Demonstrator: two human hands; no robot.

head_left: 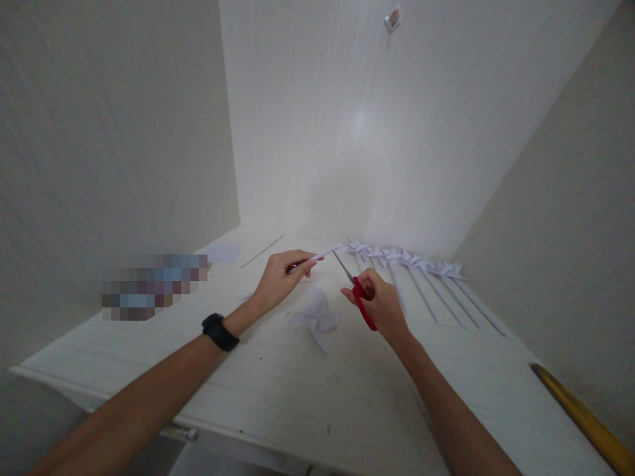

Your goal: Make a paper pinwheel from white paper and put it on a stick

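My left hand (289,272) is closed around a thin white paper stick (325,253), whose free end points to the right. My right hand (380,301) grips red-handled scissors (364,307) by the finger loops. The tips of their metal blades are at the right end of the stick; whether they touch it I cannot tell. Below and between the hands, a white paper pinwheel (317,317) without a stick lies on the table. Several finished paper pinwheels on sticks (421,259) lie in a row to the right of my right hand.
The white table (278,396) stands in a corner between pale walls. Another thin stick (262,251) and a white paper sheet (224,252) lie at the back left. A blurred-out patch (153,287) covers something at the left. A yellow-brown object (575,410) is at the right edge.
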